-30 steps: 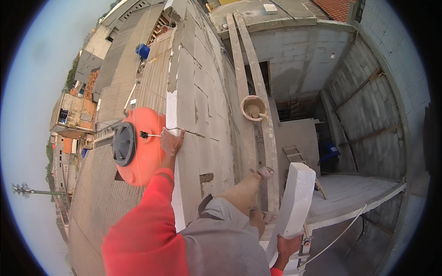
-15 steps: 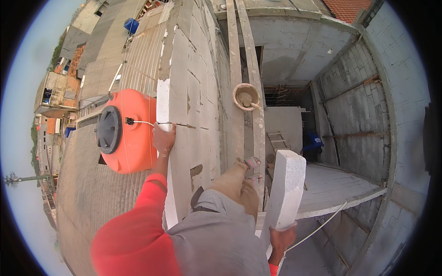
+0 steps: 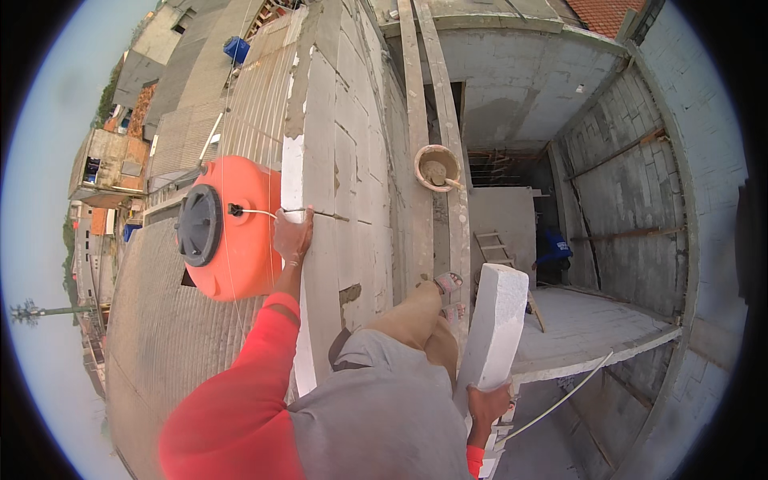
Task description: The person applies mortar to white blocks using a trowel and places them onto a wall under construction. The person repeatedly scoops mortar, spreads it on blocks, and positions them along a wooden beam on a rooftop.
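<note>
My right hand (image 3: 490,412) is closed round the lower part of a long white lightweight concrete block (image 3: 494,320), held out to my right and tilted upward. My left hand (image 3: 294,238) grips the top edge of the pale block wall (image 3: 346,168), close to a thin rod (image 3: 330,214) that sticks out across it. Just left of that hand, beyond the wall, stands an orange water tank (image 3: 244,240) with a black lid (image 3: 198,226). A bucket of grey mortar (image 3: 437,168) with a tool handle in it sits on the planks ahead.
My sandalled feet (image 3: 450,282) are on two long narrow planks (image 3: 454,212) over a drop. Below lie a wooden ladder (image 3: 498,248), a concrete slab (image 3: 588,324) and a person in blue (image 3: 554,248). Corrugated roofing (image 3: 160,336) spreads out to the left.
The view has shifted slightly, so the surroundings sit a little further right. My right hand still holds the block, and my left hand remains on the wall's edge.
</note>
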`<action>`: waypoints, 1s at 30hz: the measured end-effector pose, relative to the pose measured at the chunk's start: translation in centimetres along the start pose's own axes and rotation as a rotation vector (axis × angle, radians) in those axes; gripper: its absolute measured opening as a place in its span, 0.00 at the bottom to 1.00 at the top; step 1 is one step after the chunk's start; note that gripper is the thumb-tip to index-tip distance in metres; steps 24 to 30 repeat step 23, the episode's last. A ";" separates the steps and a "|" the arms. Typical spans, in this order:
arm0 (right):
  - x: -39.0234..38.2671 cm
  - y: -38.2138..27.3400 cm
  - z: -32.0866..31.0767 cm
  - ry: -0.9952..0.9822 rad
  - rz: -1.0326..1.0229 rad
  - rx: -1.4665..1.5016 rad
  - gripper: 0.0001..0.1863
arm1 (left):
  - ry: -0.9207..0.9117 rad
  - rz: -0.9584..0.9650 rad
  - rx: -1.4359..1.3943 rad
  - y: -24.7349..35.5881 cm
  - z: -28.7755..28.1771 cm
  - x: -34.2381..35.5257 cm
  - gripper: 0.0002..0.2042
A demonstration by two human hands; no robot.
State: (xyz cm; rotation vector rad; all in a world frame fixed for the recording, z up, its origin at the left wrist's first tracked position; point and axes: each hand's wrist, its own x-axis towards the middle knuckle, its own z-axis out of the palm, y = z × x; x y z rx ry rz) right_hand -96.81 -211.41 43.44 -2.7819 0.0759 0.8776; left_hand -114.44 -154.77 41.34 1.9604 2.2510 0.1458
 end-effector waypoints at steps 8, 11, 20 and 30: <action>0.0 -0.7 2.7 0.010 0.130 -0.010 0.51 | 0.018 0.036 0.022 -0.2 0.5 0.2 0.51; -1.0 -1.4 2.7 0.064 0.174 0.049 0.49 | -0.005 0.008 0.055 0.0 0.8 0.7 0.52; -2.8 5.3 6.0 0.038 0.372 0.160 0.43 | -0.119 0.128 0.111 -1.1 1.4 1.8 0.53; -3.5 8.8 9.2 0.031 0.416 0.244 0.44 | -0.191 0.249 0.226 0.6 3.3 2.1 0.53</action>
